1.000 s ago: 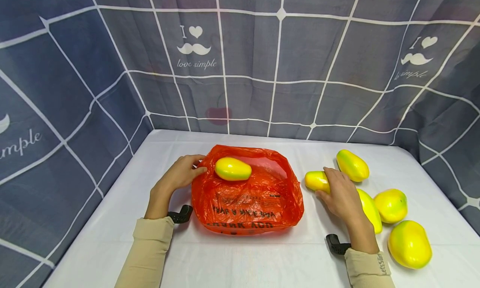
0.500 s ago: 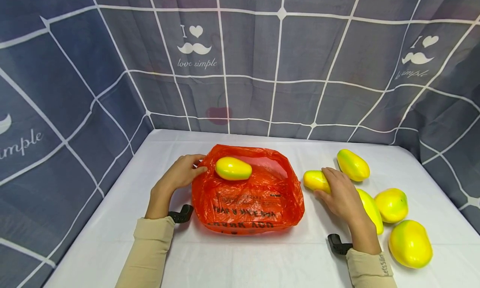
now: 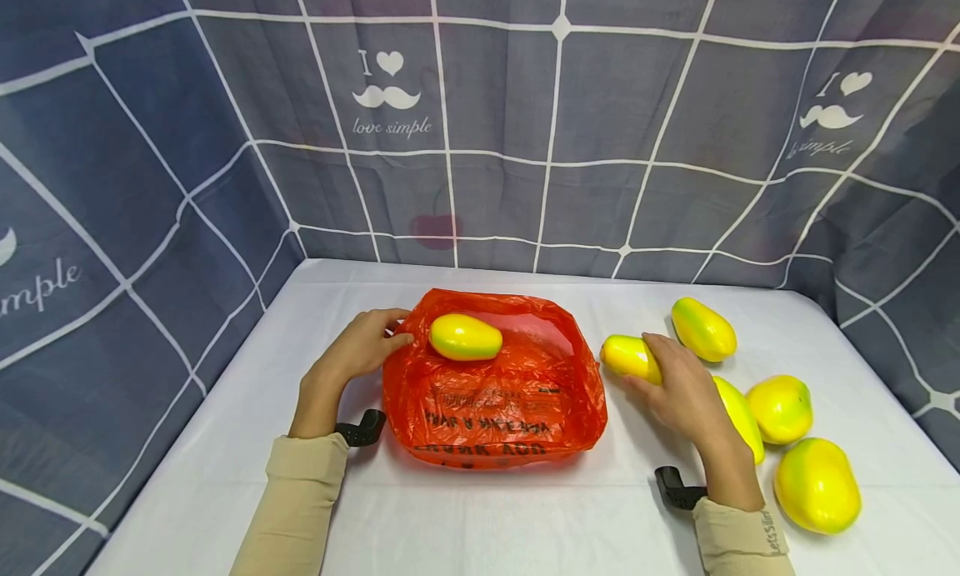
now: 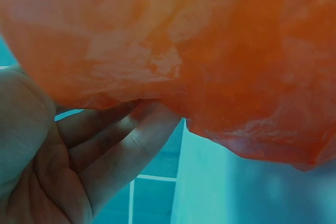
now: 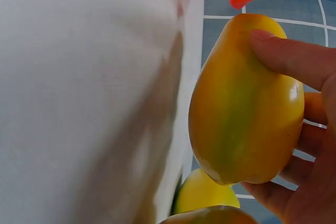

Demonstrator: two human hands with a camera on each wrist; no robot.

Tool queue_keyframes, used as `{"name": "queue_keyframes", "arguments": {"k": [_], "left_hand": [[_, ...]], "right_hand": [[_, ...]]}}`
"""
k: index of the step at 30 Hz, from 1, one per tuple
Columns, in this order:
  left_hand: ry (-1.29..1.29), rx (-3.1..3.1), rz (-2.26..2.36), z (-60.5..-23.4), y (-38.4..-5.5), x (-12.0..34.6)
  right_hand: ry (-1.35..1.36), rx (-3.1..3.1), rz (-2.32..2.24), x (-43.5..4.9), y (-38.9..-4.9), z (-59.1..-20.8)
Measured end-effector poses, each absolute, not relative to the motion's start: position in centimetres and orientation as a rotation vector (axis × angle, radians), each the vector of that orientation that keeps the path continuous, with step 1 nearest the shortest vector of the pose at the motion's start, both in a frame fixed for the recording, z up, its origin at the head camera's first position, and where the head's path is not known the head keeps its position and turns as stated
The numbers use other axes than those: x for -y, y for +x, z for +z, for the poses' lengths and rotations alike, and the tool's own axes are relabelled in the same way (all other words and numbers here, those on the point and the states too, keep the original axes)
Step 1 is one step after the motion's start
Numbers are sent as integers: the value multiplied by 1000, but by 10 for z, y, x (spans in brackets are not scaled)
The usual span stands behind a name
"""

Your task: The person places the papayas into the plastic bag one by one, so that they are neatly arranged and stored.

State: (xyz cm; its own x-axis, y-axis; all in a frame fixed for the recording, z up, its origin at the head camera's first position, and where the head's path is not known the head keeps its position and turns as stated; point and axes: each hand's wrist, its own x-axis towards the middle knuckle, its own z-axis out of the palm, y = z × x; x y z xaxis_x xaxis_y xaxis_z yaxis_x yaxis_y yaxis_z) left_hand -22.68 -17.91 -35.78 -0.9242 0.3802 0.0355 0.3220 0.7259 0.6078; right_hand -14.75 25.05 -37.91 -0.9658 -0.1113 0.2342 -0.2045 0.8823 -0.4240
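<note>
A red plastic bag (image 3: 495, 393) lies with its mouth spread wide on the white table, with one yellow-green papaya (image 3: 466, 337) inside near its upper left. My left hand (image 3: 362, 343) holds the bag's left edge. In the left wrist view, the fingers (image 4: 126, 150) reach behind the plastic bag (image 4: 236, 61), which hides their tips. To the right of the bag, my right hand (image 3: 681, 388) grips another papaya (image 3: 628, 357), whose narrow end points at the bag's right rim. The right wrist view shows the thumb (image 5: 294, 56) along this papaya (image 5: 241, 108) and the other fingers behind it.
Several more papayas are on the right: one at the back (image 3: 703, 330), one beside my wrist (image 3: 738, 418), one farther right (image 3: 780, 409) and one nearer the front (image 3: 817, 486). A grey checked curtain (image 3: 495, 201) stands behind the white table (image 3: 487, 526).
My right hand and its papaya have shifted slightly left and away from me, closer to the bag. The left hand and the bag have stayed put.
</note>
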Motion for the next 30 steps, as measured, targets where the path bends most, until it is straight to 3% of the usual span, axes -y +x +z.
{"name": "queue_keyframes", "arguments": {"k": [15, 30], "left_hand": [[586, -2833, 979, -358, -229, 179], [600, -2850, 986, -358, -228, 179]], "right_hand": [[188, 2829, 693, -245, -140, -359], [349, 2568, 703, -221, -131, -340]]}}
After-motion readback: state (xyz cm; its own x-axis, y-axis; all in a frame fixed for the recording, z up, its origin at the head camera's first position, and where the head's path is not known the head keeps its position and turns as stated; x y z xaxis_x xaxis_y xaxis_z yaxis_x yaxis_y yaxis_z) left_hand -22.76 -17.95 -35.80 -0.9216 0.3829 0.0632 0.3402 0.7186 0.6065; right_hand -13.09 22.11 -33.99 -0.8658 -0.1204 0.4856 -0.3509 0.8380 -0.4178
